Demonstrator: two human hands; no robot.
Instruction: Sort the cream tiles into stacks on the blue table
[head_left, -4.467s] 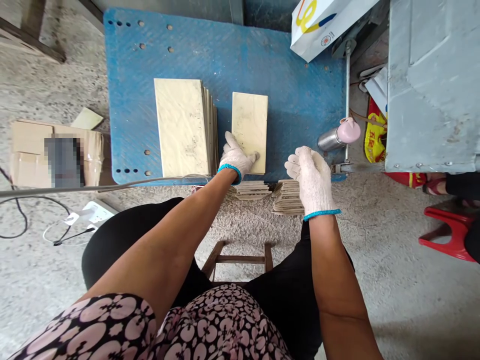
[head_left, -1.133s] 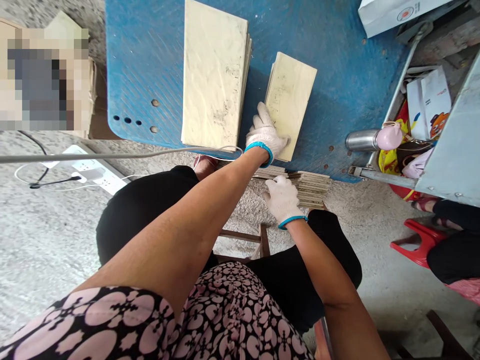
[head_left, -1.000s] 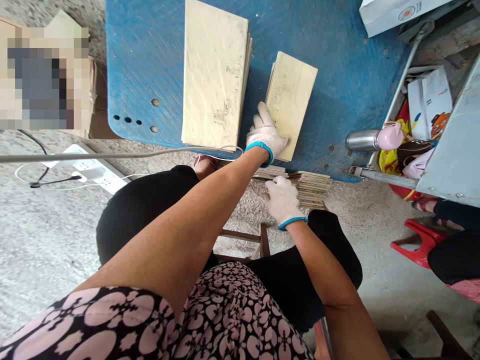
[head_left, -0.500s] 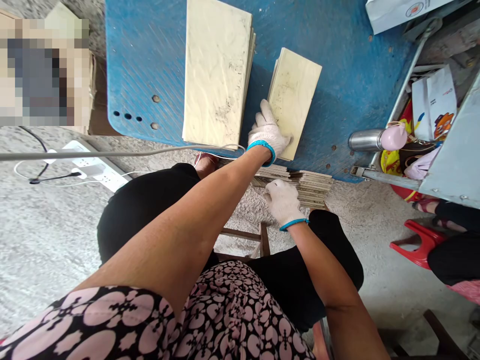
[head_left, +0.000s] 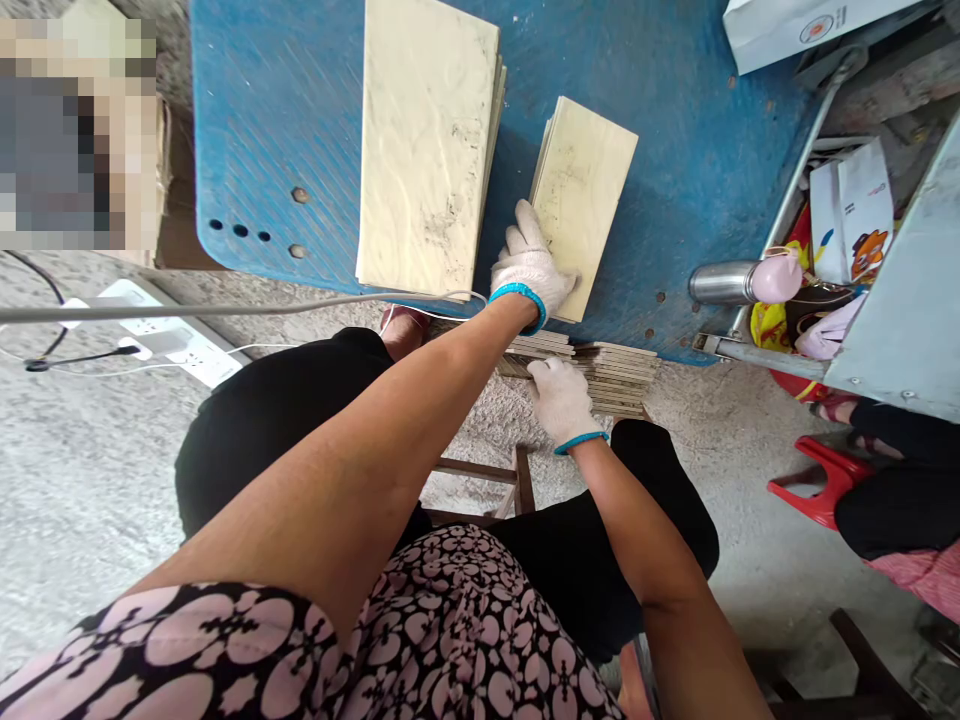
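My left hand [head_left: 531, 265], in a white knitted glove with a blue cuff, grips the near left part of a small stack of pale boards [head_left: 589, 190]. Its fingers lie along the stack's left side and the thumb rests over the top board. A larger stack of pale boards [head_left: 424, 150] lies to the left on the blue table [head_left: 270, 110]. Below the table's edge, my right hand [head_left: 562, 402], gloved alike, has its fingers curled against piled thin boards [head_left: 621, 375]. Whatever its fingertips hold is hidden.
A steel flask with a pink cap [head_left: 742, 282] lies at the table's right. A cable [head_left: 300, 308] crosses above my left knee. On the left floor is a power strip [head_left: 172, 335]. Another person sits at right by a red stool [head_left: 821, 480].
The view has shifted slightly, so most things sit a little further left. My left hand stays on the small stack; the right hand's fingers have moved slightly against the lower boards.
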